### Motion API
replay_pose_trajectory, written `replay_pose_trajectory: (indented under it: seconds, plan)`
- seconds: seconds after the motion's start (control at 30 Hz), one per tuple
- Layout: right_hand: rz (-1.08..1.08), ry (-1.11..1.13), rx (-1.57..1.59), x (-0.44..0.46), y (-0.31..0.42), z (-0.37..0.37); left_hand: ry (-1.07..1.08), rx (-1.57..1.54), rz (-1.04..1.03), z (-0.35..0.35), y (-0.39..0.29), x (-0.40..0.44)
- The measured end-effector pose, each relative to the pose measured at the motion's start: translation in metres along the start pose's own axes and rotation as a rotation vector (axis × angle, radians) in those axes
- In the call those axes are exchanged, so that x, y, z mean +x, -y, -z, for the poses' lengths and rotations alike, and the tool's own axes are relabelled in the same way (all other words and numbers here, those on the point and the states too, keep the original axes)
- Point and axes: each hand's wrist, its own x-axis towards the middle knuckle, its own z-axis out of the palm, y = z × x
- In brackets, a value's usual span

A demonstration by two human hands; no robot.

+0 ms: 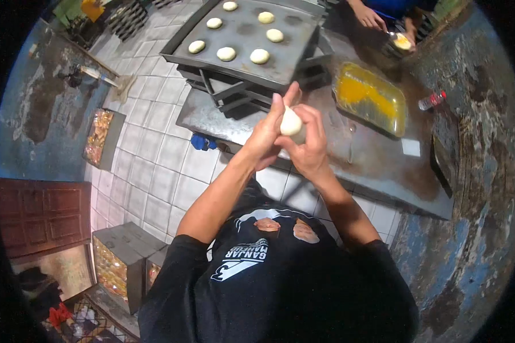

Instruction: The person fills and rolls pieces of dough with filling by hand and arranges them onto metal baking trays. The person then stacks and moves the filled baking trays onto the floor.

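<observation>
A smooth, pale dough ball [292, 123] with a pointed top is between my two hands, in front of my chest. My left hand [267, 134] cups it from the left side, with fingers partly hidden behind it. Curled around its right side is my right hand [311, 140], the thumb beneath and the fingers bent over it. Just beyond my hands, a dark metal baking tray [243, 34] bears several round dough pieces [226, 54], set apart from one another.
The tray rests on stacked dark trays [234, 106] on a metal table [337, 143]. To the right lie a yellow-smeared container [370, 98], a small bottle [432, 100] and a white square [411, 147]. Another person's hand [372, 18] works near a small cup [401, 41] at top right.
</observation>
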Motion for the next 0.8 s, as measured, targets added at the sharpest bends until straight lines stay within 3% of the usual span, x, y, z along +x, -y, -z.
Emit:
replay_pose_trajectory:
  seconds: [0.07,0.1,0.13,0.2,0.23,0.27,0.33,0.4,0.43,0.47,0.5,0.53,0.6,0.63,0.8]
  plan:
    - [-0.655,-0.082,0.549,0.032,-0.004,-0.042,0.018,-0.077,-0.136,0.021,-0.02,0.014]
    - [-0.783,-0.033,0.877,0.049,-0.007,-0.052,0.019,0.385,-0.384,0.053,-0.022,0.033]
    - [-0.91,0.01,1.11,0.072,-0.004,-0.068,-0.072,0.608,-0.502,0.077,-0.032,0.044]
    - [-1.177,0.194,1.37,0.125,-0.006,-0.09,-0.207,0.113,-0.191,0.092,-0.073,0.053]
    - [-1.181,0.268,1.357,0.145,-0.026,-0.104,-0.232,0.008,-0.192,0.105,-0.088,0.065]
    - [-1.166,0.387,1.258,0.171,-0.041,-0.113,-0.202,-0.078,-0.191,0.129,-0.089,0.08]
    - [-1.014,0.515,0.666,0.221,-0.083,-0.142,-0.384,0.085,-0.56,0.149,-0.098,0.105]
    - [-0.797,0.486,0.042,0.268,-0.124,-0.175,-0.433,0.037,-0.607,0.172,-0.12,0.11]
    - [-0.804,0.504,0.029,0.276,-0.16,-0.199,-0.375,0.326,-0.572,0.19,-0.133,0.107]
    - [-0.479,0.421,-0.172,0.268,-0.204,-0.225,-0.306,0.613,-0.526,0.204,-0.139,0.109]
    - [-0.147,0.335,-0.36,0.259,-0.232,-0.241,-0.294,0.708,-0.6,0.215,-0.132,0.116]
    - [-0.149,0.355,-0.37,0.258,-0.242,-0.25,-0.3,0.688,-0.593,0.223,-0.133,0.121]
    - [0.01,0.655,-0.5,0.26,-0.262,-0.27,-0.209,0.994,-0.64,0.241,-0.135,0.131]
    - [0.029,0.724,-0.466,0.268,-0.273,-0.277,-0.184,0.989,-0.713,0.247,-0.137,0.137]
    - [-0.023,0.654,-0.439,0.258,-0.273,-0.291,-0.182,0.99,-0.756,0.254,-0.141,0.142]
